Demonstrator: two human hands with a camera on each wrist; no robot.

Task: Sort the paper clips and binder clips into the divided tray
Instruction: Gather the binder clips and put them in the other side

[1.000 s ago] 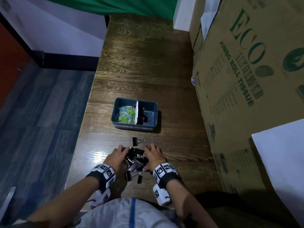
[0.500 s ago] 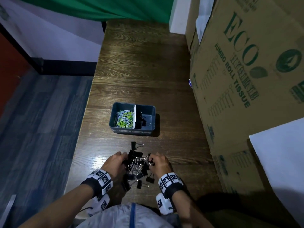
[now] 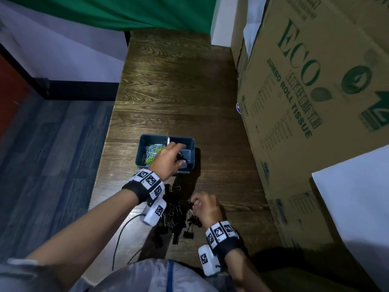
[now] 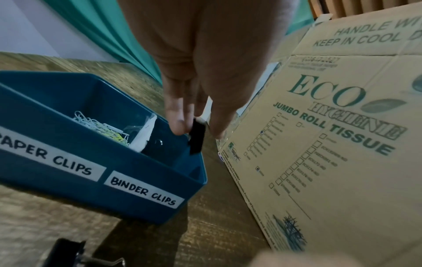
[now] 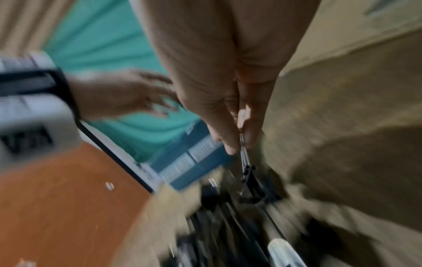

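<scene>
A blue divided tray (image 3: 141, 151) (image 4: 128, 173) stands mid-table, labelled PAPER CLIPS on the left and BINDER CLIPS on the right. Coloured paper clips (image 3: 153, 151) (image 4: 100, 126) fill its left compartment. My left hand (image 3: 168, 160) (image 4: 194, 124) reaches over the right compartment and pinches a black binder clip (image 4: 197, 138) above it. A pile of black binder clips (image 3: 176, 216) lies on the table nearer me. At that pile my right hand (image 3: 205, 206) (image 5: 239, 142) pinches the wire handles of a binder clip (image 5: 251, 178); the right wrist view is blurred.
A large ECO tissue cardboard box (image 3: 315, 102) walls off the right side of the wooden table (image 3: 179, 91). The table's left edge drops to a blue-grey floor (image 3: 52, 154). A white wall and green curtain (image 3: 126, 11) close the far end.
My left hand has left the pile and moved forward over the tray's right compartment with a binder clip. My right hand stays at the pile, now pinching a clip.
</scene>
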